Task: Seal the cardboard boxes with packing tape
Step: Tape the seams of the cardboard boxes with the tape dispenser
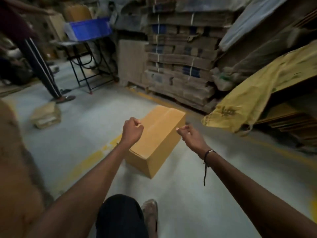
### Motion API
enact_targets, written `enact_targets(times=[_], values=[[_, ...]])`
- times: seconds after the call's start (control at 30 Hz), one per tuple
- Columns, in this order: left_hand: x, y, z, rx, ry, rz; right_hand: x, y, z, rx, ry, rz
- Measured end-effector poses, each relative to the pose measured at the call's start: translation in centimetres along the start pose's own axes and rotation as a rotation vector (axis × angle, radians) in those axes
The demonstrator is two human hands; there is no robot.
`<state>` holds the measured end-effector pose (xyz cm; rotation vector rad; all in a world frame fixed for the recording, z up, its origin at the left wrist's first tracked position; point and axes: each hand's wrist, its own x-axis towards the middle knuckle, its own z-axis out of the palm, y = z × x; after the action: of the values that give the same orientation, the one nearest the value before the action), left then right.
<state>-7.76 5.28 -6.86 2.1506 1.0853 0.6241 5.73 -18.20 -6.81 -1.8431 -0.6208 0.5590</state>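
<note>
A brown cardboard box (157,140) sits closed on the grey floor (89,127), a strip of tape along its top. The left hand (132,128) and right hand (190,134) hang over it, each grip curled shut and holding nothing I can see.

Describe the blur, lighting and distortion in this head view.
Head view: dim warehouse light; box and both hands, left and right, fairly sharp; motion blur smears the edges, especially the cardboard stacks and crate; wide-angle lens bends the periphery.
</note>
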Motion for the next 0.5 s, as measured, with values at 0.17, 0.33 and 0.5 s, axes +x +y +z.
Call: enact_targets(times=[0.17, 0.33, 0.5], values=[[6.1, -14.7, 0.0, 0.021, 0.059, -0.294, 7.4, 7.0, 9.9, -0.005, -0.087, 0.156], [11.5, -25.4, 2.6, 0.138, 0.012, -0.454, 13.9, 13.2, 18.3, 0.136, -0.084, 0.391], [16.0, -31.0, 7.2, 0.051, -0.032, -0.506, 18.4, 18.1, 24.8, 0.311, -0.074, 0.638]])
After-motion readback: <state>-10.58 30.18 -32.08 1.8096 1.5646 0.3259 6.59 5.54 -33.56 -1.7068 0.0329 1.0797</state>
